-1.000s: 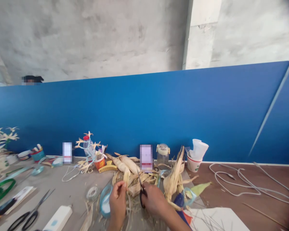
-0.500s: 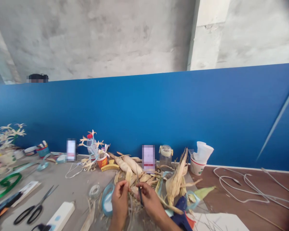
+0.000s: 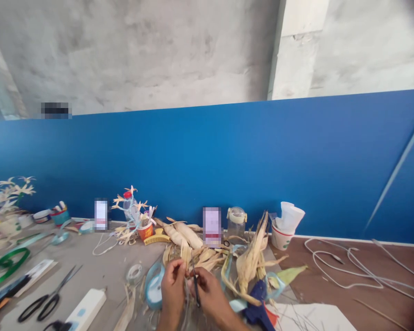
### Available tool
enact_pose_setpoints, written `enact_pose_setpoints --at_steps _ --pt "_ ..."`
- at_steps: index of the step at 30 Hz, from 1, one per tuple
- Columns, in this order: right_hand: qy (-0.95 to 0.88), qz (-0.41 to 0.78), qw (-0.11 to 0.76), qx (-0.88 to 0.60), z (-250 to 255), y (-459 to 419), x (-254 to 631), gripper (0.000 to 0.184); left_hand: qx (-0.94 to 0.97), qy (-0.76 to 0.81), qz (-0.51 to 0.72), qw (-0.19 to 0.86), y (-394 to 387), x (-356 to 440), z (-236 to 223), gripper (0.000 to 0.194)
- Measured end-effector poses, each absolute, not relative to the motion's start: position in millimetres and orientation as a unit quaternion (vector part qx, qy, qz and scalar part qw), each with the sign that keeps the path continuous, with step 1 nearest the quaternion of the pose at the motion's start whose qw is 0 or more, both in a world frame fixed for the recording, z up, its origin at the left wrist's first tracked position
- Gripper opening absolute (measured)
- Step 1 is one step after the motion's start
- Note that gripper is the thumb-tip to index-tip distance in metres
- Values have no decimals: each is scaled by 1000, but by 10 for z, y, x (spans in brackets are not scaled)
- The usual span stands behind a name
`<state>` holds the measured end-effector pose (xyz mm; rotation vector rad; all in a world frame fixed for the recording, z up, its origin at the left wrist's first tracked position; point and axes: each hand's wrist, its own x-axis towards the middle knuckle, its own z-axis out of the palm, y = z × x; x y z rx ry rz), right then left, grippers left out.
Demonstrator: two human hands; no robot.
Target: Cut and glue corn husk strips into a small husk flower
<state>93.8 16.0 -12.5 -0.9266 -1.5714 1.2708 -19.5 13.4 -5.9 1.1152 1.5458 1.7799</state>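
My left hand (image 3: 173, 282) is closed in a pinch on a pale corn husk strip (image 3: 185, 252), which stands up from its fingertips. Close beside it, my right hand (image 3: 209, 288) grips a slim black tool (image 3: 196, 287) with a thin pointed end aimed upward; its exact kind is not clear. The tool's upper part crosses near the strip, and I cannot tell whether they touch. Dry corn husks (image 3: 210, 258) lie heaped behind both hands. A light-blue ribbon roll (image 3: 154, 286) lies just left of my left hand.
Black scissors (image 3: 48, 299), a white power strip (image 3: 88, 309) and a tape roll (image 3: 134, 274) lie leftward. A blue glue gun (image 3: 257, 303) sits at right. Behind stand a phone (image 3: 212, 225), a jar (image 3: 236, 225) and a paper cup (image 3: 281, 240). White cables (image 3: 348, 276) loop farther right.
My right hand has shifted slightly left with the black tool, bringing it nearer to my left hand and the husk strip. The left hand keeps its pinch.
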Motion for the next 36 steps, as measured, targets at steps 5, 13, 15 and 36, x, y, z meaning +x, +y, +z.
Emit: enact_pose_setpoints --at_steps 5,13,15,36 --pt "-641 495 446 -381 -169 173 927 28 415 582 652 254 137 -179 -74 51" --pt "-633 495 460 -377 -127 147 936 22 423 579 650 252 142 -179 -87 45" --pt "-627 501 467 -371 -103 138 935 21 422 578 652 252 142 -176 -83 45" --pt "-652 474 429 -407 -175 171 945 19 402 566 663 280 210 -319 -129 39"
